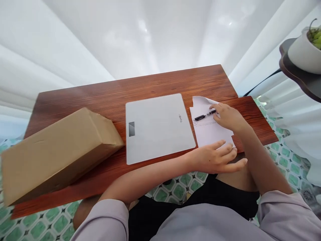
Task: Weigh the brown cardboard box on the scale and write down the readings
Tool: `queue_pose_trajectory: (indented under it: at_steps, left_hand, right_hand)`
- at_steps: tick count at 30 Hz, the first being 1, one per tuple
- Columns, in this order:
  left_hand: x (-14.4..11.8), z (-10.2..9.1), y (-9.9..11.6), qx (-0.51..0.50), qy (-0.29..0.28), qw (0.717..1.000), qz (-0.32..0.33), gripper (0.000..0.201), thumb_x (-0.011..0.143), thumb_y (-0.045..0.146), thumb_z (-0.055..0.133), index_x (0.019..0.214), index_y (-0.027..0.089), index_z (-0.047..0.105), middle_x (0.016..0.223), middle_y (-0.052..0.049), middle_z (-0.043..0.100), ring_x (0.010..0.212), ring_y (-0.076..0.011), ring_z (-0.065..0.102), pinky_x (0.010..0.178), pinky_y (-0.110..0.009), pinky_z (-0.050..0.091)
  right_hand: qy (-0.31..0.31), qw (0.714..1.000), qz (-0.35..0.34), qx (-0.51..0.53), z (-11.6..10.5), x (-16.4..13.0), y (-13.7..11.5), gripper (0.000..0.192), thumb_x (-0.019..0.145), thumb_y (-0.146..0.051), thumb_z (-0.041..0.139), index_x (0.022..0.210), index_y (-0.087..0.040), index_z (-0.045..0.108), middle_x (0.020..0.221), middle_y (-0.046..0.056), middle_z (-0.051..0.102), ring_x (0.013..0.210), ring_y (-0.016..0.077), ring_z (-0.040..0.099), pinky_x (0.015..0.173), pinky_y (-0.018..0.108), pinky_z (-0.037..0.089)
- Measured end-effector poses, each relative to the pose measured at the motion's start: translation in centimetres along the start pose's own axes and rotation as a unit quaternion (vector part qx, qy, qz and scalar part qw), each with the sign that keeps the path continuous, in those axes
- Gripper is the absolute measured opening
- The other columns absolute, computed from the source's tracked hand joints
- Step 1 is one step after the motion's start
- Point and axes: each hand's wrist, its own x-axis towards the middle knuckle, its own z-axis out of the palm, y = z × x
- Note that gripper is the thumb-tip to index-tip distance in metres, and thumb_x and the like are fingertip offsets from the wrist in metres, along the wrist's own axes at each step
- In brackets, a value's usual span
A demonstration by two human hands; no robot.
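A white sheet of paper [209, 132] lies on the right part of the wooden table [150, 83]. My left hand [217, 157] rests flat on the sheet's near edge, fingers spread. My right hand [227, 117] lies on the paper's far part, its fingertips touching a black pen [204, 116] that lies across the sheet. A flat white digital scale [157, 127] sits at the table's middle, just left of the paper.
A long brown cardboard box [55, 150] lies on the table's left part, overhanging the near-left corner. A white pot with a green plant [304, 53] stands on a dark shelf at the upper right. White curtains hang behind; green patterned floor tiles lie below.
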Motion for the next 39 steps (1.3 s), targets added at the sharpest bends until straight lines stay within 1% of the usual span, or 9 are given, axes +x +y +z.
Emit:
queue_pose_trajectory:
  at_steps: [3, 8, 13, 18, 28, 31, 34, 37, 39]
  left_hand:
    - [0.3, 2.0, 1.1, -0.042, -0.059, 0.997, 0.009, 0.036, 0.104, 0.024, 0.051, 0.139, 0.018, 0.060, 0.128, -0.011, 0.068, 0.118, -0.0246, 0.064, 0.104, -0.040, 0.050]
    - [-0.1, 3.0, 1.9, -0.072, -0.138, 0.988, -0.006, 0.038, 0.104, 0.023, 0.048, 0.140, 0.016, 0.058, 0.137, -0.014, 0.063, 0.124, -0.0281, 0.061, 0.108, -0.044, 0.048]
    - [-0.3, 3.0, 2.0, -0.092, -0.166, 0.981, -0.034, 0.039, 0.102, 0.023, 0.047, 0.139, 0.012, 0.058, 0.139, -0.017, 0.062, 0.128, -0.0301, 0.059, 0.108, -0.045, 0.047]
    - [-0.2, 3.0, 1.8, -0.105, -0.164, 0.979, -0.055, 0.041, 0.101, 0.021, 0.046, 0.137, 0.008, 0.060, 0.137, -0.017, 0.063, 0.128, -0.0312, 0.059, 0.109, -0.044, 0.046]
    - [-0.3, 2.9, 1.9, -0.114, -0.180, 0.975, -0.058, 0.039, 0.102, 0.024, 0.048, 0.135, 0.009, 0.060, 0.140, -0.017, 0.061, 0.129, -0.0310, 0.058, 0.111, -0.044, 0.043]
    - [-0.3, 3.0, 1.9, -0.114, -0.185, 0.975, -0.055, 0.040, 0.102, 0.025, 0.048, 0.136, 0.009, 0.060, 0.141, -0.018, 0.060, 0.130, -0.0315, 0.057, 0.111, -0.044, 0.043]
    - [-0.3, 3.0, 1.8, -0.115, -0.175, 0.976, -0.056, 0.040, 0.101, 0.024, 0.047, 0.134, 0.008, 0.061, 0.140, -0.017, 0.061, 0.129, -0.0314, 0.058, 0.110, -0.044, 0.044]
    - [-0.3, 3.1, 1.8, -0.116, -0.166, 0.977, -0.058, 0.039, 0.101, 0.024, 0.047, 0.133, 0.009, 0.062, 0.138, -0.017, 0.063, 0.127, -0.0307, 0.059, 0.109, -0.044, 0.046]
    - [-0.3, 3.0, 1.9, -0.115, -0.167, 0.977, -0.060, 0.038, 0.101, 0.024, 0.047, 0.133, 0.009, 0.062, 0.139, -0.016, 0.062, 0.128, -0.0303, 0.059, 0.109, -0.043, 0.046]
  right_hand:
    - [-0.006, 0.999, 0.018, 0.033, 1.1, 0.4, 0.7, 0.036, 0.094, -0.017, 0.053, 0.129, -0.019, 0.059, 0.127, 0.012, 0.068, 0.115, 0.0331, 0.064, 0.084, 0.041, 0.049]
    - [0.062, 0.998, -0.025, 0.016, 2.3, 0.6, 1.0, 0.024, 0.091, -0.016, 0.054, 0.114, -0.018, 0.062, 0.111, 0.012, 0.069, 0.105, 0.0316, 0.063, 0.085, 0.040, 0.044]
    - [0.130, 0.987, -0.050, -0.084, 3.0, 0.4, 1.4, 0.016, 0.089, -0.014, 0.055, 0.102, -0.019, 0.064, 0.099, 0.009, 0.063, 0.098, 0.0294, 0.056, 0.084, 0.041, 0.037]
    - [0.220, 0.965, -0.050, -0.137, 3.0, 0.2, 2.3, 0.029, 0.095, -0.006, 0.046, 0.109, -0.023, 0.064, 0.095, 0.007, 0.058, 0.090, 0.0260, 0.049, 0.079, 0.038, 0.033]
    - [0.300, 0.947, -0.066, -0.098, 3.2, -0.5, 4.7, 0.030, 0.104, -0.009, 0.037, 0.107, -0.025, 0.062, 0.096, 0.005, 0.059, 0.097, 0.0246, 0.050, 0.086, 0.038, 0.035]
    - [0.310, 0.948, -0.074, -0.016, 3.2, -1.1, 5.2, 0.022, 0.106, -0.016, 0.037, 0.097, -0.023, 0.056, 0.092, 0.006, 0.057, 0.095, 0.0249, 0.052, 0.086, 0.039, 0.038]
    - [0.271, 0.937, -0.094, 0.202, 3.4, -1.6, 5.6, 0.021, 0.107, -0.035, 0.048, 0.089, -0.023, 0.048, 0.081, 0.004, 0.053, 0.075, 0.0202, 0.050, 0.072, 0.034, 0.042]
    - [0.167, 0.868, -0.077, 0.461, 3.7, -2.0, 5.8, 0.028, 0.107, -0.050, 0.048, 0.095, -0.024, 0.049, 0.064, -0.003, 0.048, 0.053, 0.0155, 0.043, 0.052, 0.029, 0.036]
    - [0.099, 0.839, -0.053, 0.532, 3.7, -2.1, 5.6, 0.029, 0.105, -0.052, 0.050, 0.099, -0.023, 0.055, 0.059, -0.004, 0.053, 0.048, 0.0153, 0.047, 0.047, 0.028, 0.037]
